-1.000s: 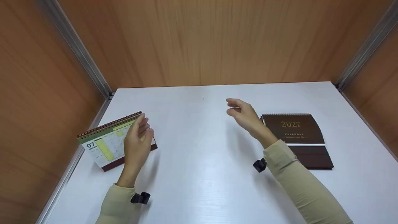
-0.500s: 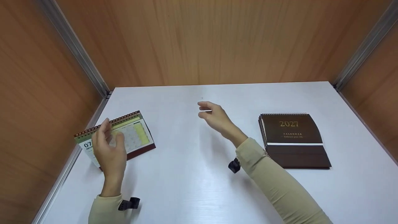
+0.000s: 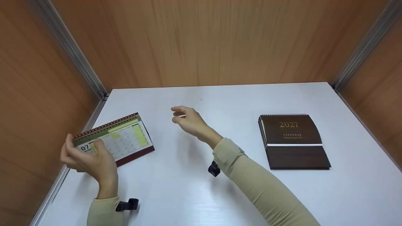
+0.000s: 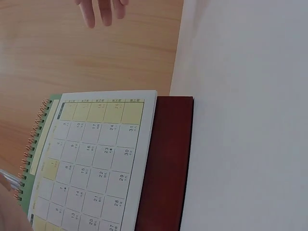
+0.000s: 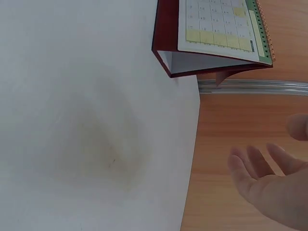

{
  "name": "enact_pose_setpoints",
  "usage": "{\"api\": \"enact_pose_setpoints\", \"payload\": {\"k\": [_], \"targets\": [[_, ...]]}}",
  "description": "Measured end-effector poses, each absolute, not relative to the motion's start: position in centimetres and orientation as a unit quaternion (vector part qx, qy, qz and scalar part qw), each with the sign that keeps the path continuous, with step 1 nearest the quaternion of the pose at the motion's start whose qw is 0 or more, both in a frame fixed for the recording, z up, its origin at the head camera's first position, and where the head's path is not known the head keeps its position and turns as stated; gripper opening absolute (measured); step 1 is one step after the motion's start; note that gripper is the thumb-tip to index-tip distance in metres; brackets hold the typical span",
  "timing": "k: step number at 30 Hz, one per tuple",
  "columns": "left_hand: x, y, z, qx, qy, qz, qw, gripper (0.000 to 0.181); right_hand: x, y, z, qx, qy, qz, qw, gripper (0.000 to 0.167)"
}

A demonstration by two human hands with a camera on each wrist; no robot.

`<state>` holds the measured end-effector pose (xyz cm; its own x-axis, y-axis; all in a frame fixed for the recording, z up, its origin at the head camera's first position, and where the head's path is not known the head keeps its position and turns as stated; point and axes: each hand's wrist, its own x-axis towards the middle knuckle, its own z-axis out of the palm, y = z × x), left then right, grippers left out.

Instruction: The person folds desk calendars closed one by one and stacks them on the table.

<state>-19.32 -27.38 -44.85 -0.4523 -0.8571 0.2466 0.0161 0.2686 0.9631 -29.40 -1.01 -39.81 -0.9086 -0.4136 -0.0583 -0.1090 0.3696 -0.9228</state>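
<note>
A spiral-bound desk calendar showing month 07 stands as a tent at the left of the white table, angled. My left hand is at its left end, thumb in front of the page and the other fingers beyond the left edge. Contact is hard to make out. In the left wrist view only a bit of that hand shows. My right hand hovers over the table right of this calendar, fingers loosely bent, holding nothing; the right wrist view shows the same hand. A brown 2027 calendar stands at the right.
Wooden panels enclose the white table at the back and both sides, with metal strips at the corners. Small black wrist cameras sit by both sleeves.
My left hand has moved left across the front of the 07 calendar to its left end. My right hand has travelled left, away from the brown calendar. Both calendars stay in place.
</note>
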Motion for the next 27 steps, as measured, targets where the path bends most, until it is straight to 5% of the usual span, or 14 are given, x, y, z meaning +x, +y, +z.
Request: {"api": "enact_pose_setpoints", "payload": {"k": [15, 27], "targets": [[-19.8, -28.4, -45.9, 0.313, -0.562, -0.668, 0.374, 0.056, -28.2, -7.1, -39.9, -0.147, 0.777, -0.576, 0.206, 0.046], [-20.0, -28.6, -46.4, 0.303, -0.525, -0.694, 0.389, 0.045, -28.1, -10.0, -40.1, -0.115, 0.747, -0.612, 0.233, 0.052]]}}
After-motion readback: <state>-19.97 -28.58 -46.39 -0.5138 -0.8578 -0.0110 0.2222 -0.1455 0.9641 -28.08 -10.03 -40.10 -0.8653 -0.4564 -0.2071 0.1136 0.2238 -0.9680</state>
